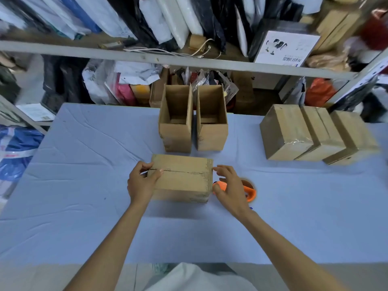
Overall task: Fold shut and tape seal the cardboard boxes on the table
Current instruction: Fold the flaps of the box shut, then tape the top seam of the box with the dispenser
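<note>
Head view: on the blue worktop [84, 185], a folded box [182, 177] lies nearest the person, its flaps meeting in an untaped seam. The left hand [140, 183] grips its left end at the seam. The right hand [230, 186], fingers loosely open, hovers beside the right end, over an orange tape dispenser [249, 194]. Best to press the flaps flush, then tape along the seam. Count: one folded box, two open boxes [176, 131] behind, three taped boxes [285, 133] at right, one dispenser.
</note>
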The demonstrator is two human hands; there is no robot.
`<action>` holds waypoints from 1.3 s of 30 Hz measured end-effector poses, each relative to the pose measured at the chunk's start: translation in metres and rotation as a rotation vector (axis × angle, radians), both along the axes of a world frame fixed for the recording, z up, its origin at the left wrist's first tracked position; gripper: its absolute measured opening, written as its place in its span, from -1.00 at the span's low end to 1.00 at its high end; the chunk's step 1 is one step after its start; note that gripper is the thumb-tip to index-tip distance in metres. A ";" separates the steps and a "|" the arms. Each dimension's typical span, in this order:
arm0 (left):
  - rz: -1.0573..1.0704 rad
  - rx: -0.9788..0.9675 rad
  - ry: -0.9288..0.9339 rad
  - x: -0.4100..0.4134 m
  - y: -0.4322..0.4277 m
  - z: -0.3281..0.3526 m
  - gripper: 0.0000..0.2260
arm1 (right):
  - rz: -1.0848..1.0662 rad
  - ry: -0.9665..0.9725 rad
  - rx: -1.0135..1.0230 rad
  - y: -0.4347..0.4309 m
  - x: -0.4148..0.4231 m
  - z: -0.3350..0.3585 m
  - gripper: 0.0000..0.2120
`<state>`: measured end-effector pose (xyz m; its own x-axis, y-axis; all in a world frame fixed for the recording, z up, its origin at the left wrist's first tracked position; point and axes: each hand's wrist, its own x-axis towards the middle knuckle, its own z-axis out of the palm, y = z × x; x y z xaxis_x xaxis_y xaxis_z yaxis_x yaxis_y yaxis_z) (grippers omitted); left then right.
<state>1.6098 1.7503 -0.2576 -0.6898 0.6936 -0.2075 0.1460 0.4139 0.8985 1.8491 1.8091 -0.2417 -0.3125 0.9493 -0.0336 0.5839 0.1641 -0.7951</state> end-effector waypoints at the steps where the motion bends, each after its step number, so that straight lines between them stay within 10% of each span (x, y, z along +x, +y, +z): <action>1: 0.014 0.005 -0.033 -0.001 0.000 -0.001 -0.79 | -0.051 -0.053 0.000 0.000 0.008 -0.003 -0.60; 11: 0.087 0.118 -0.217 0.001 0.002 -0.007 -0.80 | 0.034 -0.835 -0.121 -0.008 0.052 -0.057 -0.38; 24: 0.036 0.106 -0.202 -0.003 -0.001 -0.003 -0.77 | 0.053 -0.673 -0.077 0.006 0.050 -0.033 -0.66; 35: 0.000 0.013 -0.135 -0.008 0.005 0.001 -0.76 | -0.162 0.139 -0.456 0.042 0.070 0.057 -0.53; 39: -0.009 -0.027 -0.141 0.003 0.004 0.003 -0.74 | 0.019 -0.078 -0.246 0.043 0.057 0.076 -0.39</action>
